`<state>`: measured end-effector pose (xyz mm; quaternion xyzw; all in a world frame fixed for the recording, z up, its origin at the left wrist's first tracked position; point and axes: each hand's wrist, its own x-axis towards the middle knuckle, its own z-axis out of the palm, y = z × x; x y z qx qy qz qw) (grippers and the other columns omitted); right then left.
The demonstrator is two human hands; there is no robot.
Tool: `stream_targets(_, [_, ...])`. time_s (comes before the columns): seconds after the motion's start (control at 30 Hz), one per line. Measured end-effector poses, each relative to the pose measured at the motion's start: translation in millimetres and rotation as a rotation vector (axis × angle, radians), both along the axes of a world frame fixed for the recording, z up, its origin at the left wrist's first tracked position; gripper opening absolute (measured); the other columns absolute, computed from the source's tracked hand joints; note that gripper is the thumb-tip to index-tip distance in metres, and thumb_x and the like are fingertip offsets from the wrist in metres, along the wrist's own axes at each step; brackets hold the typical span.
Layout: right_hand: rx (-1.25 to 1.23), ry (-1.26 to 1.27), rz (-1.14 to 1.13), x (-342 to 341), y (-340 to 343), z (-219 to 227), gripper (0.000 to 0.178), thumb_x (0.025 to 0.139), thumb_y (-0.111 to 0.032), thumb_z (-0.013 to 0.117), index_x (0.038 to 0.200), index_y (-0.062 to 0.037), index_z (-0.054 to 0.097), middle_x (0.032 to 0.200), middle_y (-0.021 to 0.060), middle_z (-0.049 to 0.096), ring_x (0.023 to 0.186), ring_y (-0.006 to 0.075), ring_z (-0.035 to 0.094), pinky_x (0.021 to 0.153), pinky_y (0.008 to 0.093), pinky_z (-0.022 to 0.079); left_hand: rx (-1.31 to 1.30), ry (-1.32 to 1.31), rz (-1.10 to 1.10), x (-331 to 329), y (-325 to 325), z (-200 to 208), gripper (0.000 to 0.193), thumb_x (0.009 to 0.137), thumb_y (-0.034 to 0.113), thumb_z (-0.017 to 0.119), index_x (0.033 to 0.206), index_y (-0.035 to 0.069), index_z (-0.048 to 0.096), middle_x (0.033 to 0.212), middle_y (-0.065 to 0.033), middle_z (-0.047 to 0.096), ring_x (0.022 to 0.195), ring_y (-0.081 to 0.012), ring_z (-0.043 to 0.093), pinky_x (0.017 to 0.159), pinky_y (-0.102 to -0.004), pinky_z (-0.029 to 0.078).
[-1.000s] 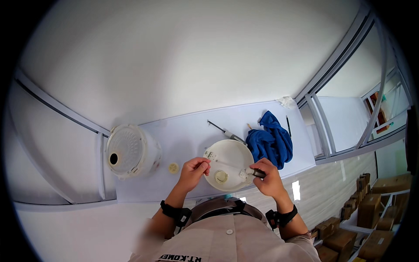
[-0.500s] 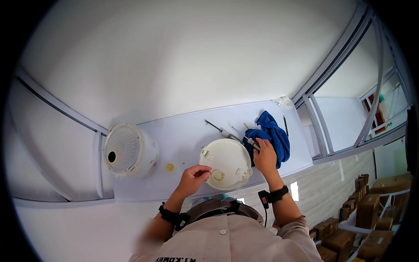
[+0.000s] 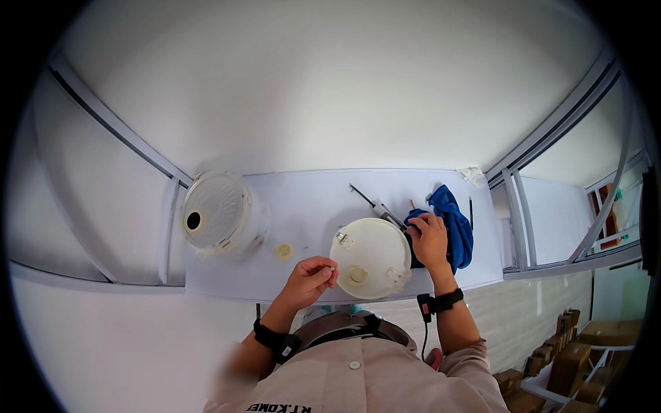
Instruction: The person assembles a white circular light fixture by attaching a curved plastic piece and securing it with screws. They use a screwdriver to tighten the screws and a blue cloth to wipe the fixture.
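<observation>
My left hand (image 3: 311, 282) is closed in a pinch on a tiny light-coloured piece, too small to name, just off the left edge of a round white lid (image 3: 372, 258). That lid lies flat, with metal fittings near its rim and a round cream-coloured part (image 3: 357, 275) on it. Over the lid's right side, my right hand (image 3: 429, 241) has its fingers curled around the handle end of a screwdriver (image 3: 394, 215), partly hidden by the fingers. A bunched blue cloth (image 3: 454, 230) is beside and under this hand. Another tool with a thin dark shaft (image 3: 363, 195) lies behind the lid.
A large whitish tub (image 3: 234, 220) with a dark round hole lies at the table's left. A yellowish disc (image 3: 284, 251) is between it and the lid. A dark pen-like stick (image 3: 471, 213) and crumpled white tissue (image 3: 472, 176) lie far right. Cardboard boxes (image 3: 570, 365) stand beyond the table.
The whole view has shifted, so the table sits farther right. My right hand has come slightly nearer the lid. The left hand keeps its pinch by the lid's edge.
</observation>
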<state>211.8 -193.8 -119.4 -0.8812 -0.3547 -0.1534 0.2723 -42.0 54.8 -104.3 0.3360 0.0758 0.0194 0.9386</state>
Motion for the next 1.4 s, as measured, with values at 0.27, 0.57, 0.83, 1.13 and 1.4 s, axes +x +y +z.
stream_targets(0.27, [-0.173,0.271,0.26,35,28,3,0.012,0.085,-0.014,0.076,0.095,-0.0126,0.081,0.095,0.0032,0.074,0.094,0.0313,0.065,0.083,0.0418,0.054,0.163,0.083,0.009,-7,-2,-4,0.017,0.101,0.002,0.066,0.117,0.001,0.071,0.102,-0.011,0.074,0.083,-0.0182,0.067,0.072,-0.0297,0.054])
stream_targets(0.57, [-0.266,0.298,0.227,45,36,0,0.017,0.08,-0.028,0.084,0.086,-0.0134,0.079,0.095,0.0047,0.074,0.099,0.0318,0.068,0.083,0.0458,0.055,0.477,0.27,0.138,-20,7,3,0.016,0.099,0.004,0.07,0.114,0.0,0.074,0.1,-0.0098,0.076,0.083,-0.0144,0.067,0.075,-0.0293,0.056])
stream_targets(0.83, [-0.372,0.196,0.089,34,57,-11,0.038,0.071,-0.038,0.089,0.094,-0.0125,0.076,0.099,0.0069,0.07,0.103,0.0319,0.067,0.085,0.0464,0.055,0.517,0.315,0.078,-13,-16,-20,0.017,0.099,0.005,0.071,0.114,0.0,0.074,0.1,-0.0088,0.076,0.082,-0.014,0.067,0.077,-0.03,0.058])
stream_targets(1.13, [-0.228,0.268,0.117,42,51,-22,0.029,0.078,-0.03,0.082,0.095,-0.0073,0.079,0.103,0.0121,0.07,0.103,0.035,0.067,0.089,0.046,0.056,0.49,0.41,0.11,1,-21,-31,0.019,0.102,0.01,0.069,0.118,0.001,0.073,0.114,-0.0083,0.076,0.098,-0.0157,0.073,0.085,-0.0311,0.06])
stream_targets(1.4, [0.014,0.434,0.167,41,42,-3,0.027,0.086,-0.021,0.075,0.102,0.0008,0.075,0.109,0.0176,0.069,0.099,0.0403,0.068,0.087,0.0468,0.056,0.398,0.392,0.152,14,-15,-31,0.018,0.104,0.011,0.066,0.12,0.003,0.07,0.121,-0.0081,0.074,0.102,-0.0175,0.071,0.087,-0.0308,0.059])
